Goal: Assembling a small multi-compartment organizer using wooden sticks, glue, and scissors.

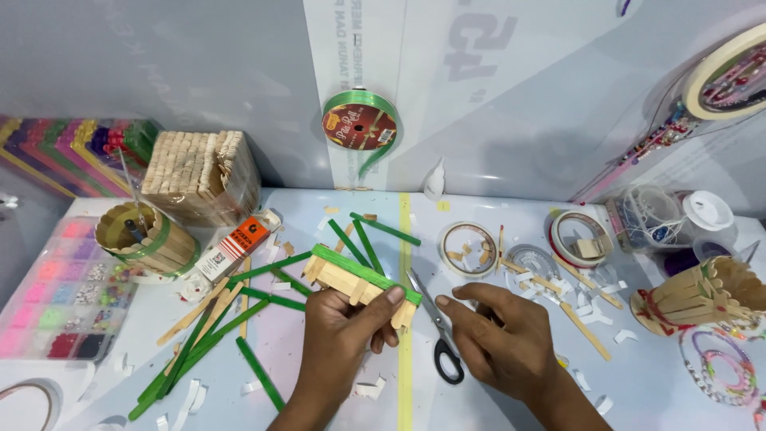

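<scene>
Fingers: your left hand (345, 335) had its thumb and fingers closed around the stick frame (361, 279) — a small build of plain wooden sticks topped with a green one; your right hand (499, 335) lay palm down with its fingers loosely spread, gripping nothing, the forefinger tip just beside the scissors (437, 329).
Stick frame: you held it lifted slightly above the table (495, 211), near the middle, to the left of the yellow strip (405, 239) running down the tabletop.
In the way: the scissors lay between your two hands, black handles toward you, blades pointing up at the frame.
Left clutter: loose green sticks (209, 339) and plain sticks (199, 313) were scattered crossing one another beside your left wrist; a glue tube (227, 251) lay farther back.
Right clutter: tape rolls (467, 249), cut wooden sticks and white paper scraps (578, 299) were spread beyond your right hand.
Containers: a round stick-built cup (148, 239) at the left held a thin tool — I cannot tell which kind; a clear bead tray (64, 291) held coloured beads in compartments; a second stick-built holder (702, 297) lay at the right.
Back wall: a green ribbon spool (360, 121) hung there.
</scene>
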